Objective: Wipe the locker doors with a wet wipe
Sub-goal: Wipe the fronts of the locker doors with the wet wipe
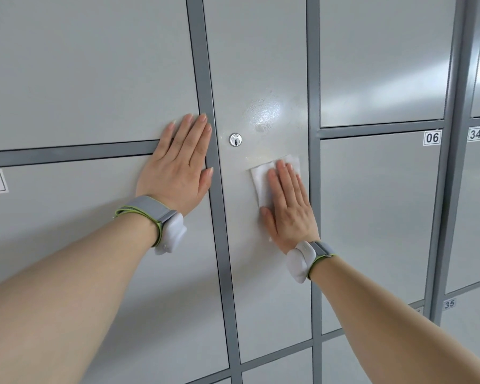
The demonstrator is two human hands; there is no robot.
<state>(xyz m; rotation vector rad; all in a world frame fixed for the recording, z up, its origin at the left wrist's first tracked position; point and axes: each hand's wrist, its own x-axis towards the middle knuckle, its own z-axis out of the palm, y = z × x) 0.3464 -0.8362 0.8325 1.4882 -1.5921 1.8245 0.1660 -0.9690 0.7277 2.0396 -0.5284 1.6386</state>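
head view: one camera, looking at a wall of grey lockers with both arms reaching forward.
wet wipe [262,177]: a white folded sheet flat on the tall middle locker door [263,286], trapped under the right hand [290,210]. it shows past the fingertips and out on the thumb side.
right fingers [287,180]: straight and close together, pressing the wipe onto the door. nothing is curled round it or pinched.
left hand [178,169]: flat, fingers [190,134] straight and bare, resting where the neighbouring doors meet the dark frame strip [205,79]. it holds nothing and looks like a brace.
nearer hand: the right one is already on the wipe. the left is well apart from it, across the frame strip.
long axis: the wipe runs roughly along the right fingers, up the door and leaning a little left. the door itself is tall and narrow.
lock [235,139]: up and to the thumb side of the right fingertips, apart from the wipe.
damp sheen [263,115]: straight beyond the right fingertips, so that part looks done.
dry stretch: lies back past the right wrist, down the door.
next stroke, as a judgement: slide the flat hand along the door's length, away from the sheen, with steady pressure so the wipe does not bunch.
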